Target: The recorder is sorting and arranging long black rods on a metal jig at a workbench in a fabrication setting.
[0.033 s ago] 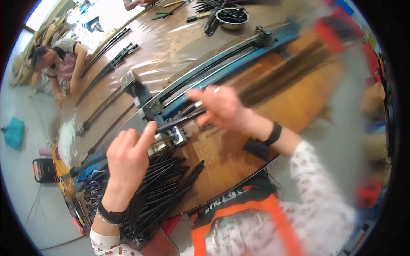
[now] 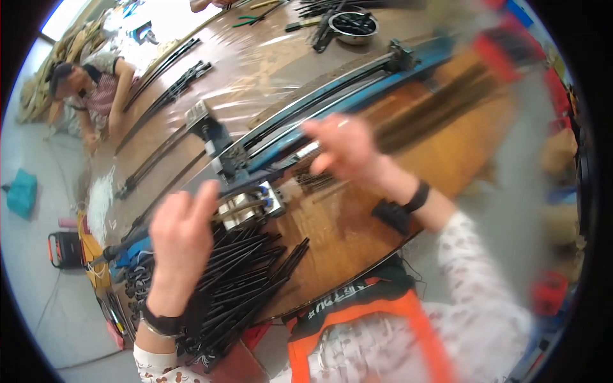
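My left hand (image 2: 182,236) is closed at the near left end of the bench machine, its fingers curled around a long black rod (image 2: 246,185) and the thumb up. The rod slants up to the right, toward my right hand (image 2: 348,147). That hand is smeared by motion, index finger and thumb apart, with a silvery ribbed piece (image 2: 308,150) close to its fingertips; whether it grips this is unclear. Below the rod sits a small metal fixture (image 2: 246,209) with blue fittings. A heap of black rods (image 2: 242,274) lies between my left forearm and the table's near edge.
The machine's long blue rail (image 2: 357,96) runs to the far right, with a metal block (image 2: 214,137) at its near end. Dark thin rods (image 2: 440,105) lie beside it. A metal bowl (image 2: 354,30) holds black parts. Another person (image 2: 96,96) works at the far left.
My hands have moved apart: the left one a little to the left, the right one to the right and slightly up. More of the metal fixture shows between them.
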Tool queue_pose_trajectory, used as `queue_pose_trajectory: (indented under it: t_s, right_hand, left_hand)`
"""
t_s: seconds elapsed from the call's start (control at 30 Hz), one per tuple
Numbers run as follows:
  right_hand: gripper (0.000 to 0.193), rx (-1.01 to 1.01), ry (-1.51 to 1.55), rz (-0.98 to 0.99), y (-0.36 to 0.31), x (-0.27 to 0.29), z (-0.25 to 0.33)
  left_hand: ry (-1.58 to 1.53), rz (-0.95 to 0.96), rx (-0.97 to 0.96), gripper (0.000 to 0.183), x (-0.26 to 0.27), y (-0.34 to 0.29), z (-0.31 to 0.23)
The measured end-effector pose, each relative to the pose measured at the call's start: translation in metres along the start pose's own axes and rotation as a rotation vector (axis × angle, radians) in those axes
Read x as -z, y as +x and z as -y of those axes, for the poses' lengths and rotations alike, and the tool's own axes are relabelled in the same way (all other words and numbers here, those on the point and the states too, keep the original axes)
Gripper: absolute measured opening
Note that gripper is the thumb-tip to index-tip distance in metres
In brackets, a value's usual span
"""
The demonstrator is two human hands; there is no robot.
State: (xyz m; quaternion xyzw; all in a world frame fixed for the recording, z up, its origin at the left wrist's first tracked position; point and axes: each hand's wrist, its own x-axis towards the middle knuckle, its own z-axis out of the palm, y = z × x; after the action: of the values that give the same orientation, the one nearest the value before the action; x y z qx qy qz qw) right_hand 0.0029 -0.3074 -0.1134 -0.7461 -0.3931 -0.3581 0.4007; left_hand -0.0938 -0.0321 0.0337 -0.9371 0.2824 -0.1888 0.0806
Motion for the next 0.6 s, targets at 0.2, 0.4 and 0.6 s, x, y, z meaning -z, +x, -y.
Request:
queue_pose_trajectory:
  t_s: [0.2, 0.4, 0.6]
  right_hand:
    - [0.019, -0.3, 0.032, 0.187, -0.026, -0.008, -0.063]
    - [0.016, -0.138, 0.522, 0.373, 0.073, -0.08, -0.004]
    - [0.014, 0.032, 0.244, 0.435, 0.076, -0.101, -0.007]
  left_hand:
    - [0.166, -0.136, 0.466, 0.015, 0.045, -0.06, 0.07]
    - [0.145, -0.209, 0.48, 0.023, 0.059, -0.084, 0.035]
    - [0.046, -0.159, 0.621, 0.025, 0.058, -0.153, 0.03]
